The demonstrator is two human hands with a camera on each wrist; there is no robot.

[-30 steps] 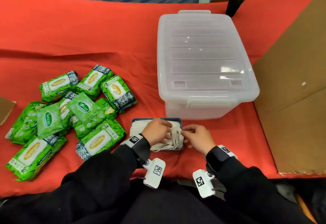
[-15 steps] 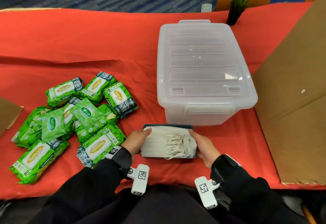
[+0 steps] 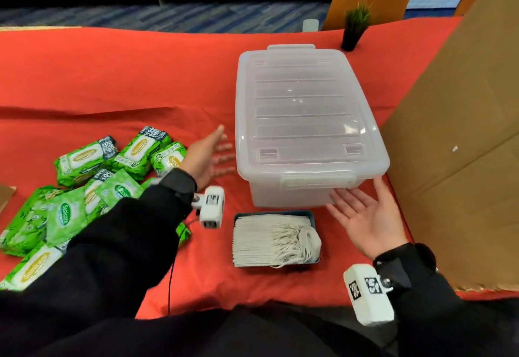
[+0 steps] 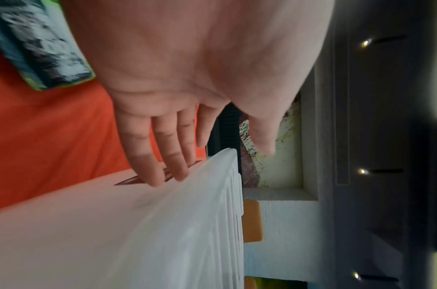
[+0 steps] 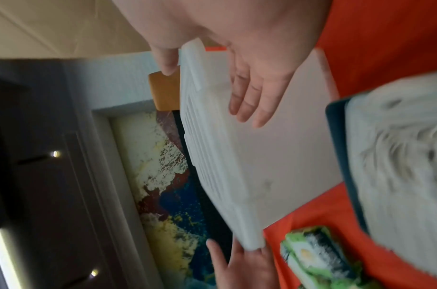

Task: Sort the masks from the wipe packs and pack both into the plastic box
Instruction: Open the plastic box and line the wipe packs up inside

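Both hands are reaching out with fingers straight and spread, holding nothing: the left hand (image 3: 203, 157) beside the plastic box (image 3: 306, 120), the right hand (image 3: 362, 216) at its near corner. The masks (image 3: 273, 240) are lying between the wrists, wipe packs (image 3: 84, 185) under the left forearm.

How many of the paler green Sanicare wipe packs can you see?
2: one Sanicare pack beside the left sleeve, another further left; the sleeve may hide more.
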